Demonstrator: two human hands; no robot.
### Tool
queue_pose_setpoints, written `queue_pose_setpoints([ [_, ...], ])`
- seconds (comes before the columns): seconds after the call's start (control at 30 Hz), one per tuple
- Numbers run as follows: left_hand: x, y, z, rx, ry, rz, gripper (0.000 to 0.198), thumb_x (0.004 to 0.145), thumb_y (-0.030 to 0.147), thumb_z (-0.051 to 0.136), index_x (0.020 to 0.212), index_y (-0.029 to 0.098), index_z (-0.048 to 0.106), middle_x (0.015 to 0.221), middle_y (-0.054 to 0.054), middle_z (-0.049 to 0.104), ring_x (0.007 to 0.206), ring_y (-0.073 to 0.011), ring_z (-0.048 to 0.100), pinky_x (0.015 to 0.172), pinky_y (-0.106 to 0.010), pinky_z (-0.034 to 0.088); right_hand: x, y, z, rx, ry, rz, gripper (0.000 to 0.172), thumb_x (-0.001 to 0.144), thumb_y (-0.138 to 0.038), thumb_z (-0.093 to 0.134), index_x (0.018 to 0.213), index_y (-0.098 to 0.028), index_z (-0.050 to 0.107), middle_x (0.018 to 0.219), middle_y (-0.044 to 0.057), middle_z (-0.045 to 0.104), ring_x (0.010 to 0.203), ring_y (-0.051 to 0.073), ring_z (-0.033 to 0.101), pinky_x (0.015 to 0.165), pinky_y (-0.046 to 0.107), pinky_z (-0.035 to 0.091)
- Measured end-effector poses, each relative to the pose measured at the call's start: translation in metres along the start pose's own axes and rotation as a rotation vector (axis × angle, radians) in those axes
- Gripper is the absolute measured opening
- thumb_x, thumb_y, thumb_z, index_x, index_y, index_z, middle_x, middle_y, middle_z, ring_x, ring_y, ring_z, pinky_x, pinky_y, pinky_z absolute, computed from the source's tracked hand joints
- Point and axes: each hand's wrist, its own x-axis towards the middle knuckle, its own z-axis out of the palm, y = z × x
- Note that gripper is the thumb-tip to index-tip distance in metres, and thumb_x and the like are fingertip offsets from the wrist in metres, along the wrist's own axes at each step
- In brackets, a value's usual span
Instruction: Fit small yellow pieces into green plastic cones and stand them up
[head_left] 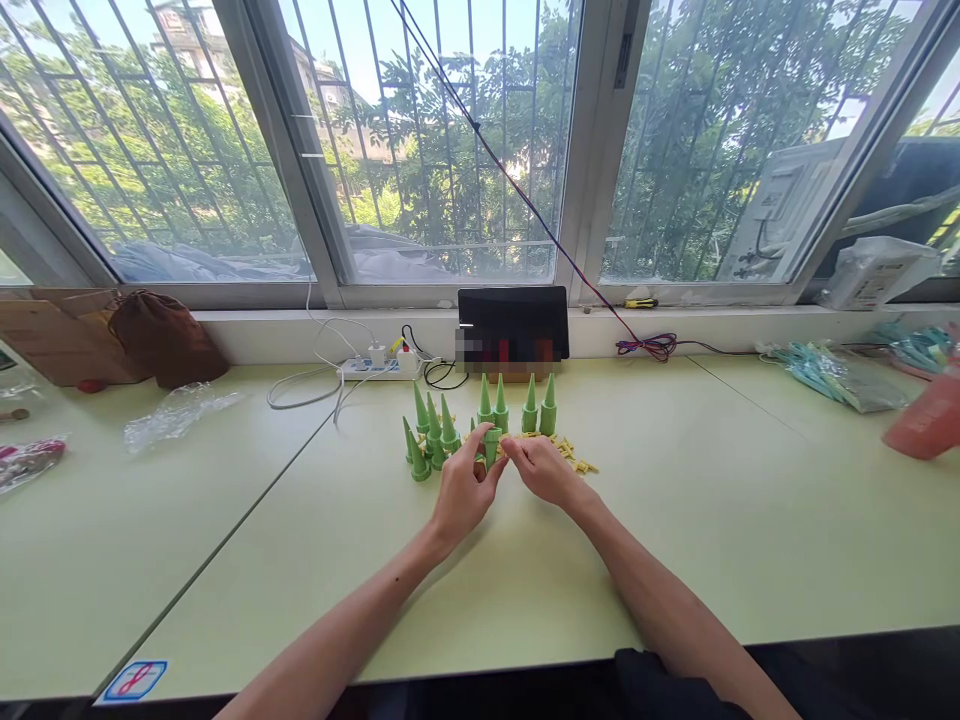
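My left hand (466,488) grips a green plastic watering spike (491,444) between thumb and fingers, its wide end up. Pinched closed beside that spike is my right hand (546,468); whatever its fingertips hold is hidden. Several more green spikes (418,462) stand point-up in a cluster to the left of my hands. Behind my hands are further upright spikes (549,405) in pairs. Small yellow pieces (581,462) lie scattered around and behind my right hand.
A dark-screened tablet (513,325) leans at the back of the table (750,540). Left of it lies a white power strip (381,368) with cables. A brown drawstring bag (169,340) sits far left, near clear plastic wrap (176,415). At right are bagged items (840,375) and a red container (926,415).
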Motion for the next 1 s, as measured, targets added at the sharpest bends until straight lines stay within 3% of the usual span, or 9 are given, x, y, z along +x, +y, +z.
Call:
queue_pose_setpoints([
  [0.2,-0.0006,0.0009,0.0003,0.003,0.014,-0.011,0.046,0.086,0.037,0.058,0.127,0.020,0.048,0.078,0.003,0.050,0.040,-0.0029,0.037,0.043,-0.018,0.033,0.0003,-0.0022,-0.0017,0.027,0.141,0.025,0.041,0.102,-0.044,0.024,0.071,-0.021,0.041,0.060,-0.003,0.045,0.052,0.012,0.040,0.054,0.023,0.029],
  [0.5,-0.0017,0.0025,-0.0002,-0.009,-0.037,-0.064,0.059,0.089,0.041,0.055,0.141,0.019,0.040,0.064,0.007,0.049,0.040,-0.0052,0.037,0.046,-0.019,0.035,-0.0012,-0.0079,-0.0024,0.173,0.185,-0.072,0.018,0.098,-0.033,0.039,0.096,-0.020,0.052,0.066,-0.002,0.054,0.055,0.012,0.047,0.054,0.022,0.035],
  [0.73,0.0001,0.0000,-0.0020,-0.032,-0.059,-0.037,0.040,0.097,0.033,0.035,0.135,0.022,0.044,0.077,0.002,0.055,0.044,-0.0052,0.042,0.046,-0.018,0.036,-0.0001,-0.0058,-0.0025,0.129,0.270,-0.020,0.021,0.099,-0.033,0.037,0.096,-0.020,0.053,0.060,-0.004,0.048,0.051,0.012,0.043,0.053,0.023,0.033],
  [0.87,-0.0005,-0.0018,-0.0003,-0.005,-0.064,-0.001,0.035,0.091,0.026,0.044,0.126,0.019,0.047,0.089,-0.002,0.059,0.043,-0.0032,0.039,0.047,-0.018,0.036,0.0005,-0.0046,-0.0023,0.111,0.302,-0.010,0.021,0.099,-0.033,0.037,0.095,-0.019,0.054,0.059,-0.004,0.048,0.050,0.011,0.042,0.053,0.022,0.032],
  [1.0,-0.0014,0.0002,0.0016,-0.023,-0.074,-0.003,0.030,0.090,0.026,0.047,0.119,0.019,0.048,0.087,-0.002,0.062,0.042,-0.0029,0.039,0.048,-0.019,0.037,0.0000,-0.0042,-0.0013,0.109,0.303,-0.001,0.021,0.098,-0.033,0.038,0.094,-0.020,0.053,0.057,-0.005,0.046,0.048,0.011,0.041,0.052,0.021,0.031],
])
